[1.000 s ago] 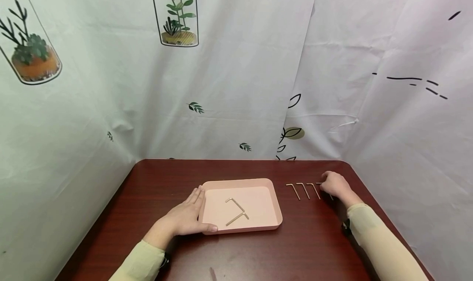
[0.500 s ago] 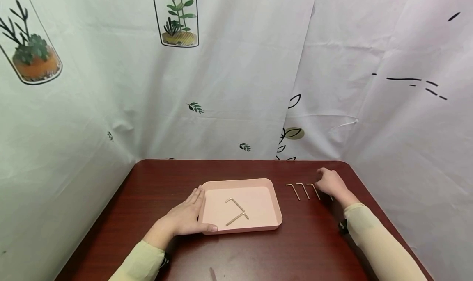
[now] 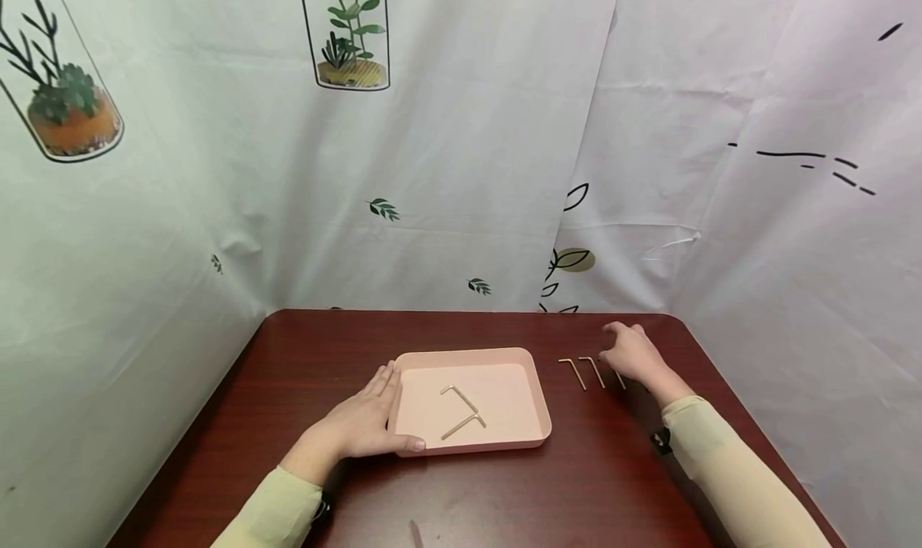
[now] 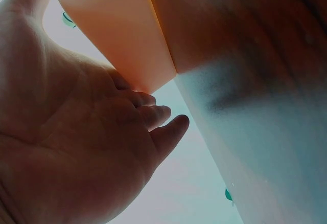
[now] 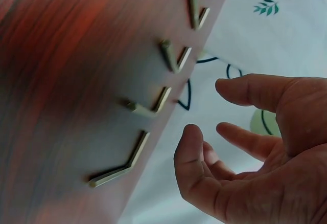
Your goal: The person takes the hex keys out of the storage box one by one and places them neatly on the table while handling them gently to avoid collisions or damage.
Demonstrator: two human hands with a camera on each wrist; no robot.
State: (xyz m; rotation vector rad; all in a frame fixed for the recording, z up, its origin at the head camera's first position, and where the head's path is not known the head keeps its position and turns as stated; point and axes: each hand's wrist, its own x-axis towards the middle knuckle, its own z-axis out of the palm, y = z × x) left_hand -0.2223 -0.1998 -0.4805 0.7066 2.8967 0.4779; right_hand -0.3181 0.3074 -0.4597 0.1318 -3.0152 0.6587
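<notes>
My left hand [image 3: 363,424] rests against the left side of a pink tray [image 3: 507,392], its fingers straight along the edge and the thumb on the front rim. Inside the tray lie two L-shaped hex keys, an upper one [image 3: 463,399] and a lower one [image 3: 457,430]. My right hand [image 3: 635,354] hovers over a row of hex keys right of the tray, partly covering the row in the head view. In the right wrist view its fingers are bent, thumb and fingertips apart, nothing between them. Several keys stand out there, the nearest hex key [image 5: 125,165] lying below the hand.
The dark red-brown table [image 3: 490,504] carries everything. A white printed curtain [image 3: 432,172] encloses it behind and at both sides. The row's leftmost hex key [image 3: 574,374] lies a short way off the tray's right edge.
My right hand has moved left along the row of hex keys, from its right end to over the third key from the left. The left hand and the tray keep their places.
</notes>
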